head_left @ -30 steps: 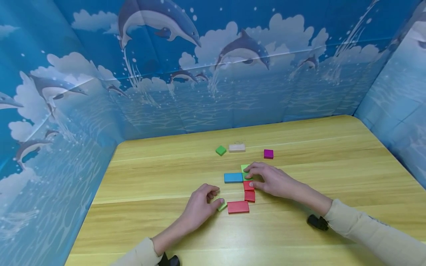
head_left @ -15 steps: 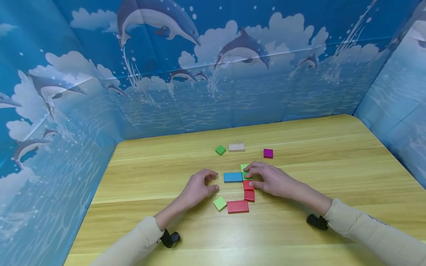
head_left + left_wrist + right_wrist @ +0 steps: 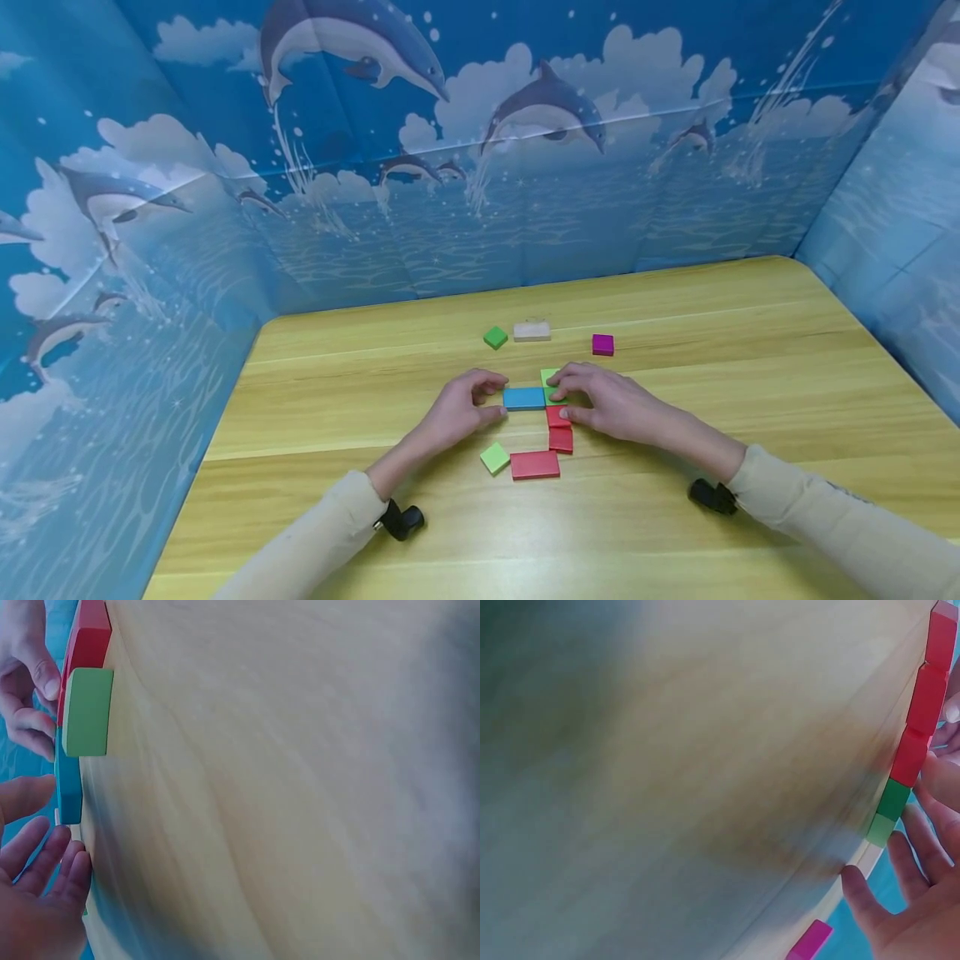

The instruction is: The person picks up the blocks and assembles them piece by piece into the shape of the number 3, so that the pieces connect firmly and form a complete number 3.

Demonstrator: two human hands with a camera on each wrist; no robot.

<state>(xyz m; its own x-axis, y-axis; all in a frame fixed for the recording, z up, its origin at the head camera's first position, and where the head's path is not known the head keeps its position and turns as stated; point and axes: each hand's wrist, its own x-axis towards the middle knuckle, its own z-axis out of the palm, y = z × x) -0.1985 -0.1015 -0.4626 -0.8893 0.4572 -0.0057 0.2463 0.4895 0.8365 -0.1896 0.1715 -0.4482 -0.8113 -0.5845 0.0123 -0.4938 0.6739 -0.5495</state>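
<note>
My left hand point(image 3: 463, 407) is at the left end of a blue rectangular block point(image 3: 523, 399), thumb and fingers apart at its corners. Whether they touch it I cannot tell. My right hand point(image 3: 611, 400) rests fingertips on a green square block point(image 3: 553, 396) and its thumb by a red square block point(image 3: 557, 417). In the right wrist view its fingers point(image 3: 922, 844) are spread beside the row. A light green block point(image 3: 550, 377) lies behind the green one, partly hidden. Another red square block point(image 3: 561, 440) adjoins in front, close to a red rectangular block point(image 3: 535, 465).
A loose light green square block point(image 3: 495, 458) lies turned beside the red rectangle's left end. Farther back are a green block point(image 3: 496, 337), a pale block point(image 3: 532, 332) and a purple block point(image 3: 603, 344). A dolphin-print cloth point(image 3: 525, 208) hangs behind the wooden table point(image 3: 337, 375).
My left hand has let go of the light green square block, which now lies flat, and has moved up and right to the blue block. The right hand has kept its place.
</note>
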